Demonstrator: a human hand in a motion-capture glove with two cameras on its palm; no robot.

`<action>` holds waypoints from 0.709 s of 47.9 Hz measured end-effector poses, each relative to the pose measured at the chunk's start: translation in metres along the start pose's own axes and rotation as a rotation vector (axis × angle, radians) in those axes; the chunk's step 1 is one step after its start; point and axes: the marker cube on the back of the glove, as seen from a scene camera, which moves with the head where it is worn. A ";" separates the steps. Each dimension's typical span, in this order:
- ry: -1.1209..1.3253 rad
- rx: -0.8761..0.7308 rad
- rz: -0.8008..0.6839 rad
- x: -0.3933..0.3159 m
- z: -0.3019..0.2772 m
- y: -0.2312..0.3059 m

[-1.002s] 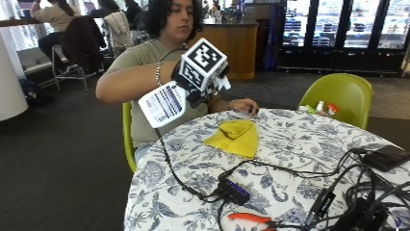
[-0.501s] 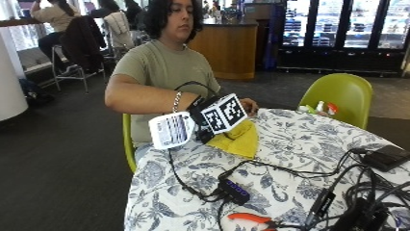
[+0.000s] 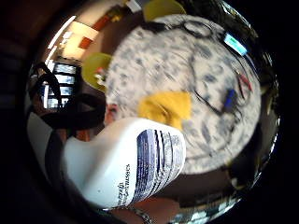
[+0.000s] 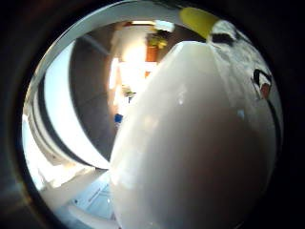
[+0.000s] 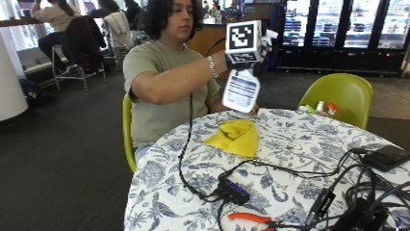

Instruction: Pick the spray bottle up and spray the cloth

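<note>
In the outside view my gloved right hand (image 5: 230, 61) holds a white spray bottle (image 5: 241, 90) by its neck, raised upright above the table's far edge. The bottle's barcode label faces the camera. Just below and in front of it, a yellow cloth (image 5: 236, 137) lies folded on the floral tablecloth (image 5: 301, 144). From the little finger side palm view the spray bottle (image 3: 126, 163) sits close to the palm, with the yellow cloth (image 3: 166, 108) beyond it on the table. In the thumb side palm view the spray bottle's white body (image 4: 190, 143) fills most of the picture.
Black cables and a small black box (image 5: 234, 191) run across the near half of the table. Orange-handled pliers (image 5: 249, 219) lie at the front edge and a black device (image 5: 388, 156) at the right. A green chair (image 5: 339, 96) stands behind the table.
The hand has carried the bottle up and to the right, from low beside the table's edge to upright above the cloth's far side.
</note>
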 end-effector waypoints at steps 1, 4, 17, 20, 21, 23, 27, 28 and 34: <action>-0.046 0.032 -0.040 -0.006 0.008 -0.007; -0.204 0.157 -0.154 -0.019 0.033 -0.033; -0.309 0.386 -0.331 0.009 0.136 -0.119; -0.290 0.380 -0.302 0.024 0.152 -0.136; -0.282 0.373 -0.286 0.030 0.157 -0.141; -0.273 0.365 -0.246 0.044 0.164 -0.151; -0.290 0.386 -0.178 0.062 0.168 -0.167; -0.292 0.390 -0.166 0.064 0.167 -0.170; -0.271 0.353 -0.172 0.067 0.170 -0.176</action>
